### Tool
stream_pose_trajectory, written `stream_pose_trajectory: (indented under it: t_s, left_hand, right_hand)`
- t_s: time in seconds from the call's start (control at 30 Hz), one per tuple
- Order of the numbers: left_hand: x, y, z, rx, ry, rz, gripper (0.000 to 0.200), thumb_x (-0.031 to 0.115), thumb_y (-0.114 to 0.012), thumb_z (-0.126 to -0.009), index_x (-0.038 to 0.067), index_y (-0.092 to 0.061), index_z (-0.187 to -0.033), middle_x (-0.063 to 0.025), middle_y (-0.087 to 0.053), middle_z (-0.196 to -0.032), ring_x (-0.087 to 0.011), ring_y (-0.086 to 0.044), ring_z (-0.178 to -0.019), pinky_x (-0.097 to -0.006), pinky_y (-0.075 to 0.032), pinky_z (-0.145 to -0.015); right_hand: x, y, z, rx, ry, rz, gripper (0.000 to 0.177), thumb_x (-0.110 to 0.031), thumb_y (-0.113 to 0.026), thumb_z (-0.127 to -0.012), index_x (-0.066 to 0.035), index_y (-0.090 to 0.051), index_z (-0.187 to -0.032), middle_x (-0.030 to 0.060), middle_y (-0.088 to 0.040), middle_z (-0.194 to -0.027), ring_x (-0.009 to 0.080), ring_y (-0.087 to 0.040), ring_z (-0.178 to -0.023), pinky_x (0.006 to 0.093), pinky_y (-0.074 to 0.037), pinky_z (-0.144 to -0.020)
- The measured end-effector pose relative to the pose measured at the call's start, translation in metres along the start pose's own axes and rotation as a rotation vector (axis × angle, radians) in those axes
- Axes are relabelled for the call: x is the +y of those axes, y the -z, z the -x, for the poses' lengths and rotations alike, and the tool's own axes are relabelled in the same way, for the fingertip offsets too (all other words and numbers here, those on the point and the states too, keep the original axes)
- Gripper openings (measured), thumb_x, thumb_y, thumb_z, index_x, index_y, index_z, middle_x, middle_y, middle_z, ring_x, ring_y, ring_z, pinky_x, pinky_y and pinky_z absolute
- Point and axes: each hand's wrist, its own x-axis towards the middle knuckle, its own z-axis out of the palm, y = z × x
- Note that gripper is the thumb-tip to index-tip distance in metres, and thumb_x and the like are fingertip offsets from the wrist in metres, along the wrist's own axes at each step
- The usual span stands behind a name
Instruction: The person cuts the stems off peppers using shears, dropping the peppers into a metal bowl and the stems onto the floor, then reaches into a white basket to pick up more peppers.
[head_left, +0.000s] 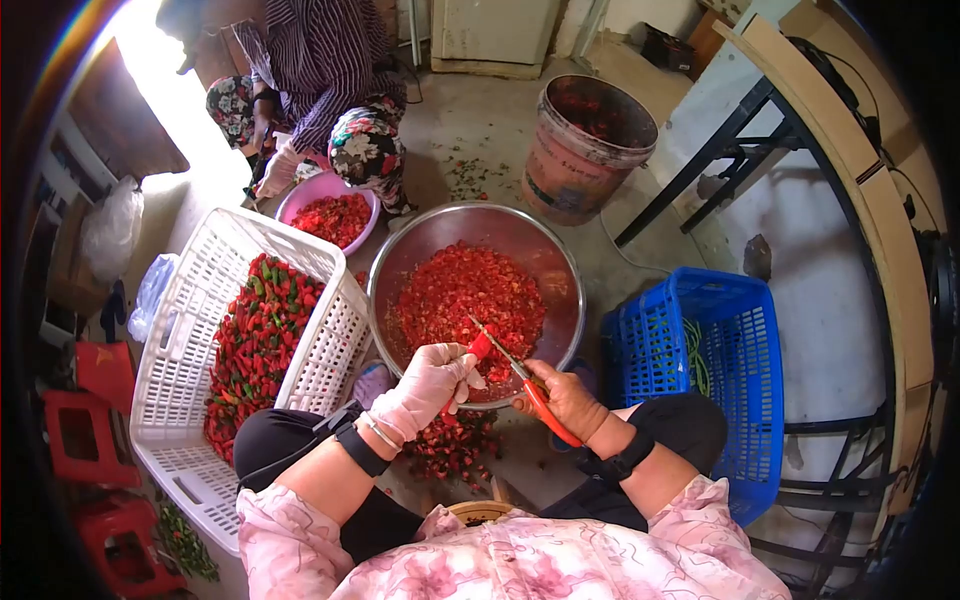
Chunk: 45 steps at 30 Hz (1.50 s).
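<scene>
My left hand (pixel 428 388), in a thin whitish glove, is closed around a red chili pepper (pixel 480 346) over the near part of a large steel bowl (pixel 378 290). Bare and wrapped round orange-handled scissors (pixel 545 408), my right hand (pixel 568 402) is just to the right. The scissor blades point up and left, right beside the pepper. Chopped red chili (pixel 470 295) covers the bottom of the bowl. Below the bowl, on the floor between my legs, lies a heap of dark red and green pepper bits (pixel 452 447).
A white plastic crate (pixel 180 400) of whole red and green peppers (pixel 262 340) stands at left, a blue crate (pixel 640 345) at right. Behind the bowl, a person (pixel 310 80) sits by a pink basin (pixel 368 205) of cut chili. A stained bucket (pixel 570 165) and red stools (pixel 90 430) stand around.
</scene>
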Motion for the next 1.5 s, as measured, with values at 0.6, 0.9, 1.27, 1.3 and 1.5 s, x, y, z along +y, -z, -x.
stream_pose_trajectory:
  t_s: [0.6,0.9,1.27,1.3,1.5]
  left_hand:
    - [-0.015,-0.001,-0.007,0.012,0.024,0.199,0.017,0.015,-0.049,-0.088,-0.001,-0.055,-0.091,-0.0116,-0.062,-0.078,-0.0116,-0.049,-0.05,-0.0224,-0.04,-0.039]
    - [-0.008,0.004,-0.006,-0.056,0.044,0.039,0.018,0.012,-0.046,-0.089,-0.004,-0.053,-0.094,-0.0138,-0.061,-0.077,-0.0112,-0.049,-0.048,-0.0219,-0.04,-0.039]
    - [-0.008,0.005,-0.009,-0.011,0.065,0.261,0.019,0.017,-0.047,-0.089,-0.001,-0.053,-0.09,-0.0112,-0.062,-0.077,-0.011,-0.049,-0.049,-0.022,-0.039,-0.039]
    - [-0.007,0.003,-0.008,-0.011,0.065,0.261,0.019,0.017,-0.047,-0.089,-0.001,-0.053,-0.09,-0.0112,-0.062,-0.077,-0.011,-0.049,-0.049,-0.022,-0.039,-0.039]
    - [-0.008,-0.004,-0.008,0.007,0.034,0.225,0.018,0.016,-0.048,-0.089,0.0,-0.054,-0.089,-0.011,-0.062,-0.078,-0.0105,-0.048,-0.048,-0.0215,-0.039,-0.038]
  right_hand:
    - [0.011,0.005,0.002,-0.017,0.086,0.232,0.057,-0.023,-0.069,-0.074,-0.003,-0.04,-0.119,0.0041,-0.057,-0.072,0.0132,-0.053,-0.064,0.0259,-0.045,-0.064]
    - [0.001,0.015,0.0,-0.061,0.21,0.314,0.053,-0.024,-0.072,-0.072,-0.002,-0.047,-0.113,0.0095,-0.059,-0.08,0.0114,-0.054,-0.073,0.0246,-0.045,-0.068]
    - [0.011,0.011,0.002,-0.115,-0.197,-0.283,0.049,-0.018,-0.066,-0.077,-0.002,-0.042,-0.117,0.0091,-0.054,-0.097,0.0144,-0.054,-0.085,0.0258,-0.047,-0.073]
    - [0.011,0.008,0.001,-0.115,-0.197,-0.283,0.049,-0.018,-0.066,-0.077,-0.002,-0.042,-0.117,0.0091,-0.054,-0.097,0.0144,-0.054,-0.085,0.0258,-0.047,-0.073]
    - [0.007,-0.003,0.002,-0.128,0.095,0.24,0.028,-0.007,-0.047,-0.087,-0.003,-0.042,-0.114,0.0054,-0.049,-0.09,0.0124,-0.052,-0.078,0.0245,-0.05,-0.072]
